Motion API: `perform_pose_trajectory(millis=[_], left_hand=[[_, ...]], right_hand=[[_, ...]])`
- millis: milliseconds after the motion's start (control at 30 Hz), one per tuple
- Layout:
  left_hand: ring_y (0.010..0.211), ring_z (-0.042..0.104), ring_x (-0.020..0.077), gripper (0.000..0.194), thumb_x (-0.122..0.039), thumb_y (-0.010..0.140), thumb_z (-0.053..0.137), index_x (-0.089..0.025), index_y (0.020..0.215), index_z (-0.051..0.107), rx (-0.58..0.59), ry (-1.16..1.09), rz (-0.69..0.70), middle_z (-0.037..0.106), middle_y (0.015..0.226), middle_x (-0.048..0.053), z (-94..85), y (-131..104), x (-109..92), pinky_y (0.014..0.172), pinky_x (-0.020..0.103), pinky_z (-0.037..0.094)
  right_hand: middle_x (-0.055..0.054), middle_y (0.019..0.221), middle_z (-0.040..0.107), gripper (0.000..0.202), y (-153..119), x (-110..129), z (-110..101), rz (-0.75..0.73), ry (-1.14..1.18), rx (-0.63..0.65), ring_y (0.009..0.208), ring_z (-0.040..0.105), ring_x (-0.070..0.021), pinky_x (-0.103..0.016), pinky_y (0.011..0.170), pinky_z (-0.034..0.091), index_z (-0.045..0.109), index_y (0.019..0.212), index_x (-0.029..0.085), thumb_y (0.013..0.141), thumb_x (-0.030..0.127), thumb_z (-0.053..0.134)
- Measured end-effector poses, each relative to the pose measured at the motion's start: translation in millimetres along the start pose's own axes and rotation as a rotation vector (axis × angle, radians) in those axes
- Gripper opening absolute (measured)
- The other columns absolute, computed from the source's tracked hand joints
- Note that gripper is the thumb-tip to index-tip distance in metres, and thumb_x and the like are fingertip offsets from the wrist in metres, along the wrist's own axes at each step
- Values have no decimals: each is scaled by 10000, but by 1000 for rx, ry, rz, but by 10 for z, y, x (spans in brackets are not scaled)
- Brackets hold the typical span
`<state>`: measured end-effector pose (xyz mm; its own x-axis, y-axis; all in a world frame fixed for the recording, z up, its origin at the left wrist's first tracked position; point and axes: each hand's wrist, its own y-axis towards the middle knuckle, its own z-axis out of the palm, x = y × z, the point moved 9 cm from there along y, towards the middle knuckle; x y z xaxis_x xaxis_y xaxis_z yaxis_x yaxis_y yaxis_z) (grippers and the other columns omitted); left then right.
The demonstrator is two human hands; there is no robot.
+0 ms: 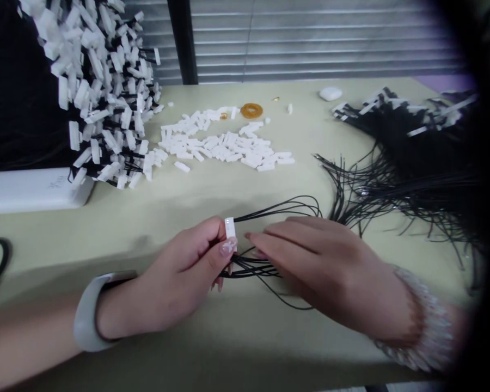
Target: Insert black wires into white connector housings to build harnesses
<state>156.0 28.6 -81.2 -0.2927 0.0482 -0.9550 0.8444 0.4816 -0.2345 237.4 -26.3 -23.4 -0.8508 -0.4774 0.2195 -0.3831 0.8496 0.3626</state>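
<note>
Pinched between the thumb and fingers of my left hand (191,267) is a small white connector housing (230,226), held upright. Several thin black wires (277,207) run out of its upper part and loop to the right. More black wires (249,267) pass under my left thumb and spread toward my right hand (322,261). That hand is closed just right of the housing, its fingers together at a black wire; the fingertips are partly hidden, and the exact grip is hard to see.
Loose white housings (224,144) lie in a pile beyond my hands, beside an amber ring-shaped coil (251,110). At left, a heap of wired white connectors (102,109) rises behind a white device (32,190). A large bundle of black wires (408,174) covers the right side.
</note>
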Motion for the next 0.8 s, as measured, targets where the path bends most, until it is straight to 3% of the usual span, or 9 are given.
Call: perform_pose_trajectory(millis=[100, 300, 467, 800], left_hand=[[602, 435, 92, 230, -345, 919, 341, -185, 779, 430, -3, 12, 6, 460, 681, -24, -4, 3, -4, 540, 202, 401], [614, 446, 91, 233, -369, 911, 348, -189, 787, 429, -35, -78, -37, 418, 696, -27, -13, -10, 37, 531, 192, 433], [622, 450, 88, 234, -370, 910, 352, -187, 790, 436, -39, -85, -35, 422, 715, -24, -7, -6, 32, 531, 187, 442], [644, 454, 102, 249, -380, 913, 331, -189, 792, 435, -17, -7, -34, 426, 704, -22, -5, -4, 37, 533, 194, 417]], right_hand=[[7, 608, 502, 207, 2, 12, 56, -6, -15, 49, 547, 441, -119, -269, 522, 354, 567, 1005, 158, 861, 127, 422], [-27, 787, 599, 100, -35, -137, -197, 125, -38, -161, 695, 536, -116, -238, 611, 406, 608, 868, 171, 815, 132, 533], [-6, 731, 607, 52, -55, -208, -210, 184, -55, -174, 638, 543, -103, -229, 568, 395, 620, 833, 195, 803, 202, 578], [2, 671, 603, 58, -38, -178, -314, 184, -26, -289, 581, 532, -89, -204, 526, 395, 614, 814, 190, 785, 158, 576]])
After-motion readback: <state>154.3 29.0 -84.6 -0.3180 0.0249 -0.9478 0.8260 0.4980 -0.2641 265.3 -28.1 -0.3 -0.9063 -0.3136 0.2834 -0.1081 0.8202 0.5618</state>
